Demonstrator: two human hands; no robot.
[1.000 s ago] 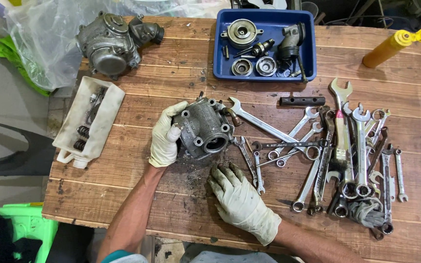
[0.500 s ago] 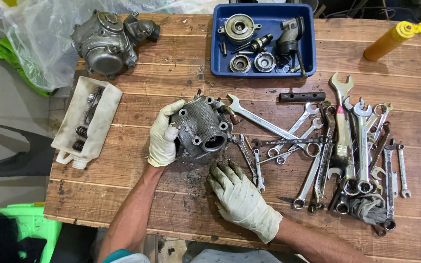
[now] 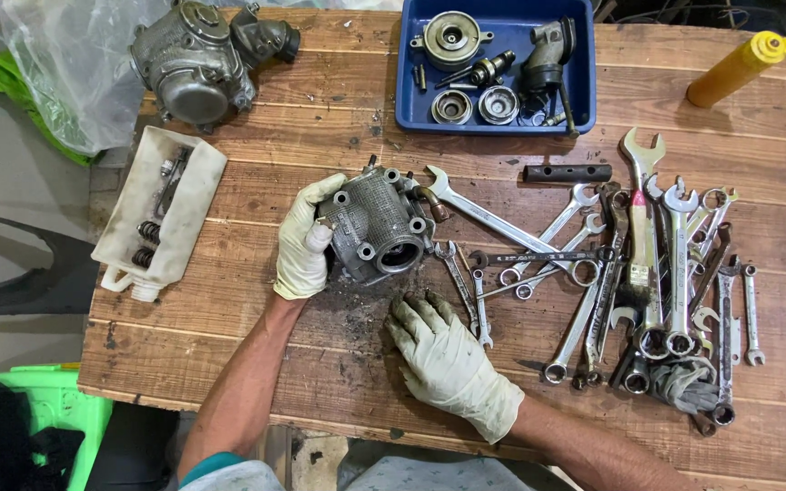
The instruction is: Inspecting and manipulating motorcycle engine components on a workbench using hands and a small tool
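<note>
Left hand (image 3: 302, 244) grasping engine casting (image 3: 377, 227) on table (image 3: 229, 355); right hand (image 3: 443, 350) flat, fingers spread, beside spanners (image 3: 629, 273).

Blue tray (image 3: 407, 91) of parts, scattered wrenches (image 3: 666, 264), yellow bottle (image 3: 743, 64)

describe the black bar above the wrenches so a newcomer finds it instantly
On the wooden table, look just below the blue tray, above the pile of spanners. The short black bar lies level there, alone: dark and round, with no jaws or ring ends.
</note>
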